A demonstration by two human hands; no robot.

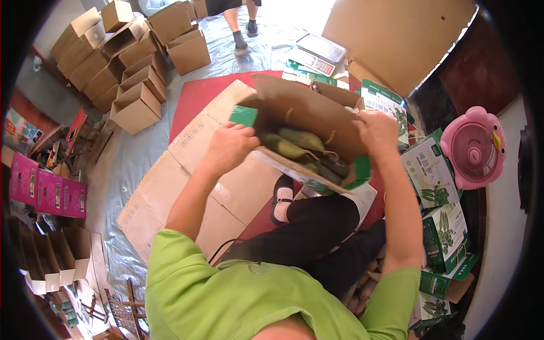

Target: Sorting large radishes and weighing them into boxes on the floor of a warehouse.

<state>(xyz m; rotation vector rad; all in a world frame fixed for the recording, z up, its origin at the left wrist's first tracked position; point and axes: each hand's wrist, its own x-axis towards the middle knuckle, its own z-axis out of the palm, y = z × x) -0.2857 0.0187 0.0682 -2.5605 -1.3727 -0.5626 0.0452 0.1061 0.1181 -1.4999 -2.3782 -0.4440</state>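
Cardboard box (340,126) edges are gripped by left fingers (245,131) and right fingers (364,117), flattened cardboard (170,184) spreading leftward.

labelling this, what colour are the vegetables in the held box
The vegetables are green, clearest in the head view.

We're up on the wearer's head, a single wide fisheye peering steeply down past the green shirt (272,297) at the lower edge, with the open carton (320,105) near, just above centre! And it sweeps forward across the floor sheet (218,61) to someone's legs (232,20), far off at the top, edges curving into a dark round rim.
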